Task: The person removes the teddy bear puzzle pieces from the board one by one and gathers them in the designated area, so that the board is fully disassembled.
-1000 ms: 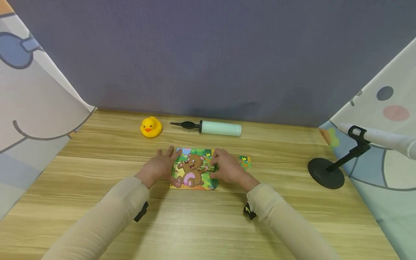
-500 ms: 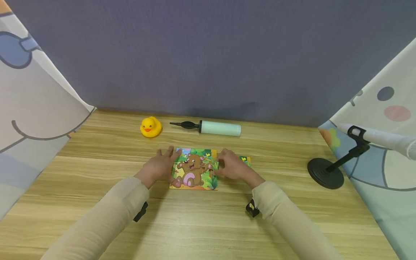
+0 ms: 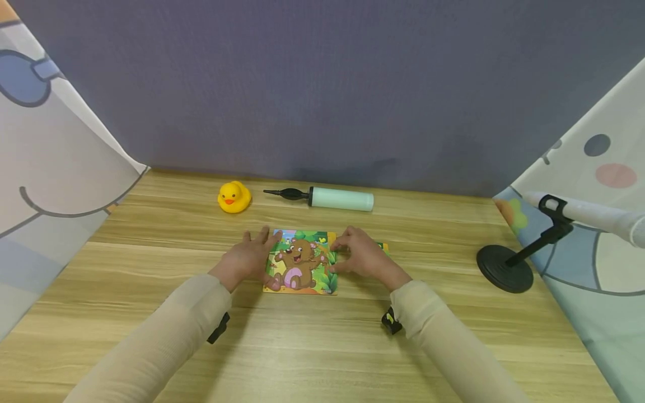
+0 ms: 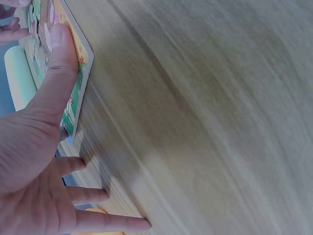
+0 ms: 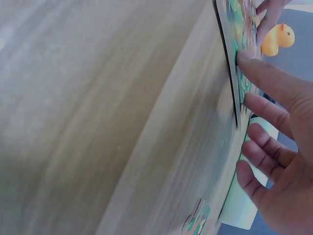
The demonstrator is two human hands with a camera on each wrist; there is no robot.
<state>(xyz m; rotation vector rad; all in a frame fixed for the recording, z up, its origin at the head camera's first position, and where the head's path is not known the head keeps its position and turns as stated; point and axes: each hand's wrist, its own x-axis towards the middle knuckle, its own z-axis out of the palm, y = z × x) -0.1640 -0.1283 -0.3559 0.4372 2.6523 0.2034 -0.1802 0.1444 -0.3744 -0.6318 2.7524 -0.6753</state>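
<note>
A bear jigsaw puzzle (image 3: 299,266) lies flat mid-table, its picture showing a brown bear in greenery. At its left side is my left hand (image 3: 245,258), fingers spread; in the left wrist view the thumb (image 4: 61,58) rests on the puzzle's corner. On the opposite side, my right hand (image 3: 360,254) touches the puzzle's right part with thumb and index fingertip, its other fingers loosely bent. A loose puzzle piece (image 5: 198,220) lies on the table in the right wrist view; from the head, my right hand covers most of it.
Behind the puzzle stand a yellow rubber duck (image 3: 234,197) and a pale green hand pump (image 3: 341,198) lying on its side. A black stand (image 3: 505,268) holding a white tube is at the right. A grey partition (image 3: 322,89) closes off the back.
My right hand pulled slightly right and its fingers spread from a pinch. The puzzle's right section, partly dark and covered before, now lies flat in view. My left hand stayed put.
</note>
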